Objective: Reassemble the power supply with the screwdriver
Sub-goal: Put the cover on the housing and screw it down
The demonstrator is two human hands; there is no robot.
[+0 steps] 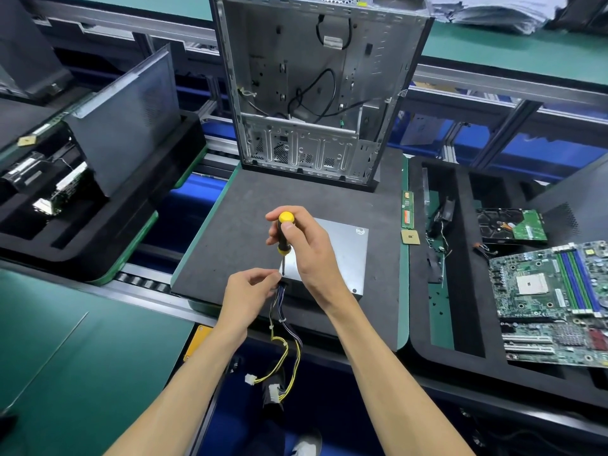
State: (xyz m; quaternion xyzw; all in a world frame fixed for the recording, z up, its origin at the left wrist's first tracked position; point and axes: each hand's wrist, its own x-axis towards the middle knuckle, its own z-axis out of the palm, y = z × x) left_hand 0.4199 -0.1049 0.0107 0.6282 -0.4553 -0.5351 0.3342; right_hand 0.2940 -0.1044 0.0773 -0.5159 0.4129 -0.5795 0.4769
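Looking down from the head camera, a grey power supply (332, 258) is seen lying flat on a dark foam mat (230, 232), in front of an opened computer case (316, 87) that stands upright. The right hand (306, 248) is curled round the handle of a yellow-and-black screwdriver (283, 235), which is held nearly upright with its tip at the near left corner of the power supply. The left hand (246, 294) is closed in a pinch beside the tip; whether a screw is held there cannot be told, since the spot is covered by the fingers. A bundle of wires (286, 343) hangs from the unit over the mat's edge, its lower end blurred. To the right, a motherboard (552, 304) is cut off by the frame edge, and a hard drive (511, 225) lies beyond it. Small parts in the left tray (82, 232) are hard to make out.
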